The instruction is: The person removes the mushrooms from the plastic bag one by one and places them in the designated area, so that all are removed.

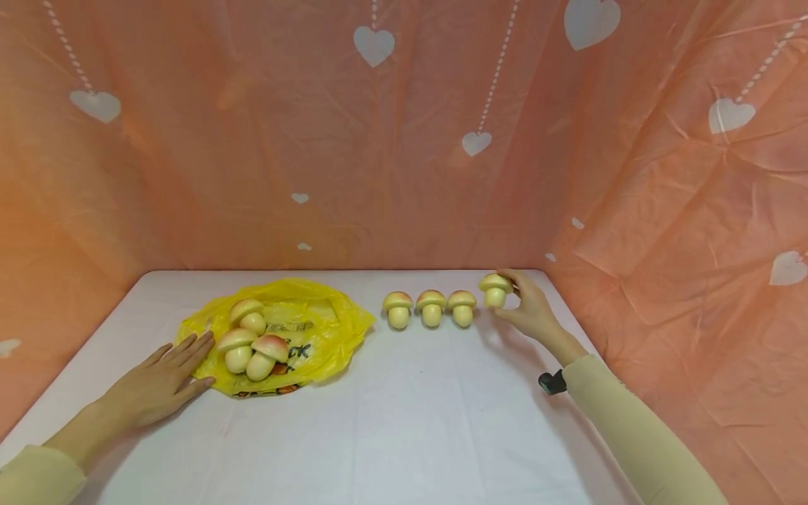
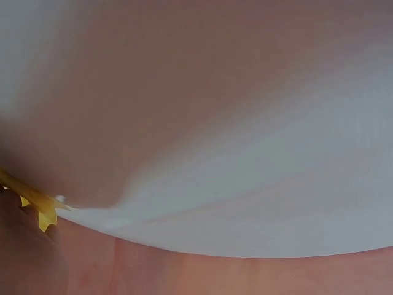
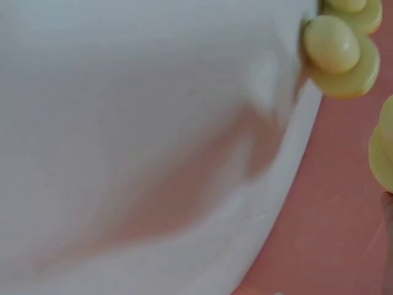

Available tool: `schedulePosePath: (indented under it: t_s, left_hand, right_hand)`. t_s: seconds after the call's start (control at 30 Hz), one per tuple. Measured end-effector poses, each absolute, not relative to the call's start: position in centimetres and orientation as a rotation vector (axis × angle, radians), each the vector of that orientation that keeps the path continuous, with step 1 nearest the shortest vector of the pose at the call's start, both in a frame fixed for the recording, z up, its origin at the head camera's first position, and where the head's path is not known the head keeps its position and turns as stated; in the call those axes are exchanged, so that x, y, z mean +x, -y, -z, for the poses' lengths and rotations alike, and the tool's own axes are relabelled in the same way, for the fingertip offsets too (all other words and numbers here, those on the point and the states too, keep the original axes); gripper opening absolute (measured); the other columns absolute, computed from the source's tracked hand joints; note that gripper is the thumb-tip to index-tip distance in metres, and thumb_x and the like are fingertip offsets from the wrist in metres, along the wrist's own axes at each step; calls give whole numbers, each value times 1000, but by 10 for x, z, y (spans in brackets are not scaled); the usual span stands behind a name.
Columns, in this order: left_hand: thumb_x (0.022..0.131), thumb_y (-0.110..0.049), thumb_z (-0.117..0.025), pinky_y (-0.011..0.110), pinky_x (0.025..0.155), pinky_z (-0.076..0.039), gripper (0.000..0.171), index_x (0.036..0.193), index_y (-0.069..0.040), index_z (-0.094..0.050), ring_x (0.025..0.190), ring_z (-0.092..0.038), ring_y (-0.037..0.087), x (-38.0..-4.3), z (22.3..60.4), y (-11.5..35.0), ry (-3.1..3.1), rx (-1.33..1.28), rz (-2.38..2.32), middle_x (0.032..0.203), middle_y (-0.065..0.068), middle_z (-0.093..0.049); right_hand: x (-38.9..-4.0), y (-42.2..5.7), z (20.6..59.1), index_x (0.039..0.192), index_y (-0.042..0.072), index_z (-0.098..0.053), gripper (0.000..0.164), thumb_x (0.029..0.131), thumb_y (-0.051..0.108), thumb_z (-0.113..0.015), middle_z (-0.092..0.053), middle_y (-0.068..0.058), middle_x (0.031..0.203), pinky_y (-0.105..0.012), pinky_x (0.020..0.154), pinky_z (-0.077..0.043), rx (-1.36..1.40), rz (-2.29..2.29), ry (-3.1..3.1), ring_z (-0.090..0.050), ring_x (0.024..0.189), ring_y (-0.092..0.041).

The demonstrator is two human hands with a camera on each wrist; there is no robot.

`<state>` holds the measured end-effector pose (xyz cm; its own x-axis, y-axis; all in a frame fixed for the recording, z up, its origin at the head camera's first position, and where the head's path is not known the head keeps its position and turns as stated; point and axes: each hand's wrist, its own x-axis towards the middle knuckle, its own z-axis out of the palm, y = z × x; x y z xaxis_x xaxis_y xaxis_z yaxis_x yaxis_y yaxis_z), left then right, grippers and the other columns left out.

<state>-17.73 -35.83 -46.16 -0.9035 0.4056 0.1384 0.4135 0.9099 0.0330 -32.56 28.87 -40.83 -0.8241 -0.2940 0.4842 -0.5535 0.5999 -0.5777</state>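
In the head view my right hand (image 1: 530,308) pinches a toy mushroom (image 1: 495,291) between thumb and fingers at the right end of a row. That mushroom (image 3: 384,147) shows at the right edge of the right wrist view. Three more mushrooms (image 1: 431,308) stand upright side by side just left of it, caps tinged red. My left hand (image 1: 160,382) lies flat with fingers stretched, fingertips on the left edge of a yellow plastic bag (image 1: 334,330). Three mushrooms (image 1: 238,349) rest on the bag, close together, tilted, right beside those fingertips.
A white-covered table (image 1: 391,435) carries everything. An orange curtain (image 1: 404,175) with white hearts stands behind it and along both sides. A dark object (image 1: 553,383) is at the right wrist, by the sleeve cuff.
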Motion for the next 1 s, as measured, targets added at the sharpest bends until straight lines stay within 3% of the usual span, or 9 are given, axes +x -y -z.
schedulePosePath:
  t_s: [0.43, 1.0]
  left_hand:
    - [107, -43, -54, 22, 119, 20, 73, 157, 7, -36, 150, -33, 47, -178, 464, 359, 2951, -630, 78, 161, 27, -38]
    - [107, -43, -54, 30, 124, 15, 72, 157, 7, -37, 146, -37, 50, -178, 464, 358, 2963, -619, 81, 161, 28, -39]
  right_hand:
    - [-335, -300, 424, 144, -8, -49, 75, 78, -2, -84, -57, -27, 138, -59, 105, -47, 634, -1039, 2667, -56, 122, -44]
    - [-341, -296, 439, 137, -11, -52, 71, 75, -5, -85, -60, -30, 133, -60, 105, -46, 709, -911, 2713, -59, 118, -45]
